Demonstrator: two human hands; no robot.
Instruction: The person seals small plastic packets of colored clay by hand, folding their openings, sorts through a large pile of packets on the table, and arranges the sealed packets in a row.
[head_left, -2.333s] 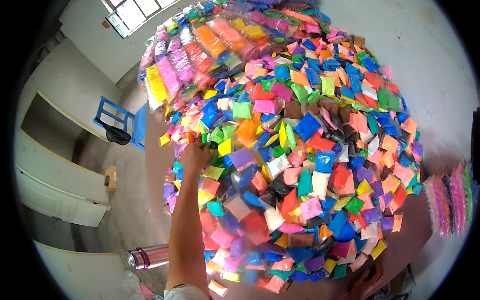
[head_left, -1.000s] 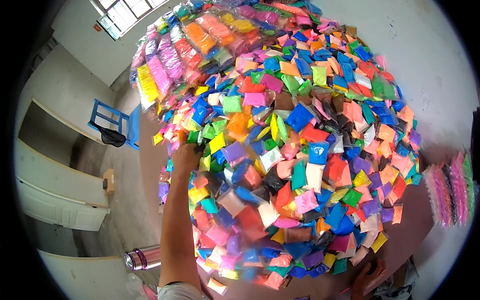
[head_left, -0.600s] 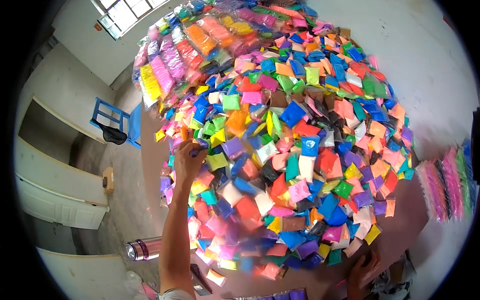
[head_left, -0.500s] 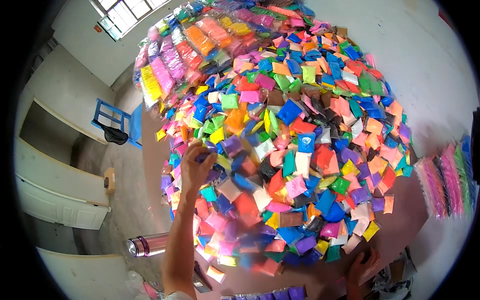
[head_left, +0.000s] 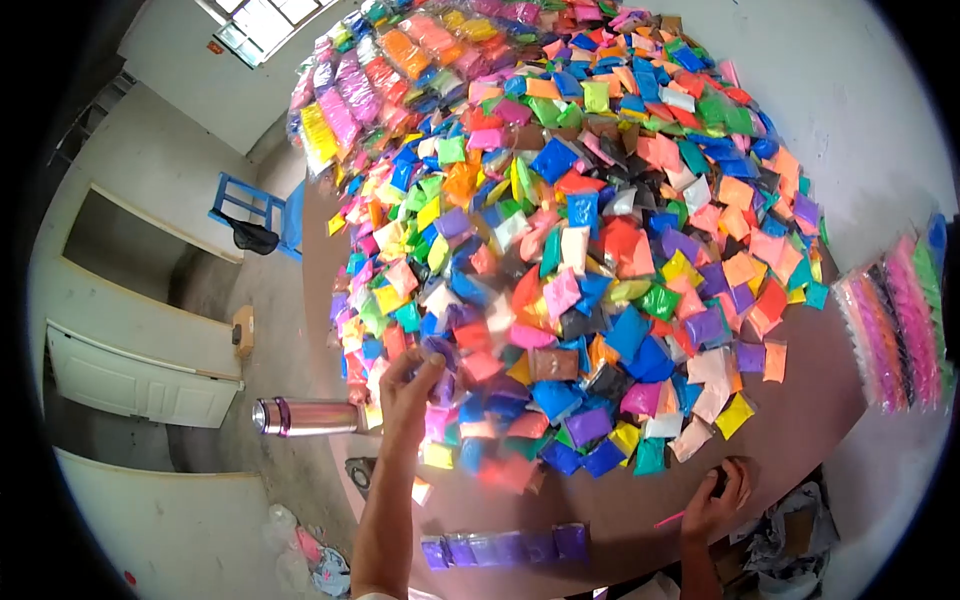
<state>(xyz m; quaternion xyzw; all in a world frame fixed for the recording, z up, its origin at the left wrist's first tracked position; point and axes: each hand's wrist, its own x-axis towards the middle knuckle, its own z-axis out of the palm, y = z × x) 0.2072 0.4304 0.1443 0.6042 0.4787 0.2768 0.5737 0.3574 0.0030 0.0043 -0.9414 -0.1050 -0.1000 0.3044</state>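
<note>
My left hand [head_left: 405,388] is closed at the near left edge of a large heap of small coloured packets [head_left: 625,330]. A purple packet [head_left: 440,352] is pinched between its thumb and fingers. Below and right of that hand, a row of several purple packets [head_left: 505,548] lies side by side on the brown table [head_left: 640,500]. My right hand [head_left: 718,498] rests on the table to the right with its fingers curled in; what they hold, if anything, is hidden. A thin pink stick [head_left: 668,519] lies against or beside that hand.
A steel flask [head_left: 305,416] lies at the left table edge, near a dark roll-like object [head_left: 360,472]. Larger clear bags of packets [head_left: 400,60] are piled at the back. Long coloured bundles [head_left: 895,325] stand right, crumpled plastic [head_left: 795,540] lower right, a blue chair [head_left: 260,215] left.
My left hand has drawn back toward me from the heap, the purple packet in its fingers. The view has tilted down, so the purple row shows more fully. My right hand stays on the table.
</note>
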